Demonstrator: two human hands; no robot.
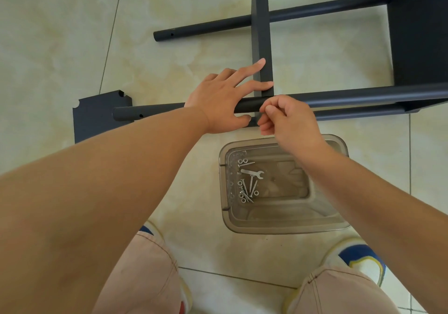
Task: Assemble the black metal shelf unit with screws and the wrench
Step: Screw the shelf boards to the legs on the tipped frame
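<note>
Left of frame: a loose black shelf panel [97, 115] lies flat on the tiled floor [60, 47], under the end of the nearest black tube [150, 111]. Centre: your left hand [225, 98] lies across that tube, fingers straight and resting on the upright shelf edge [261, 35], thumb under the tube. Just right: your right hand [286, 119] has its fingers curled at the joint, pinching something too small to identify. Lower centre: a clear plastic tub [286, 221] on the floor holds the wrench [252, 173] and the screws [249, 191]. Right: the part-built shelf unit [417, 35] lies on its side.
</note>
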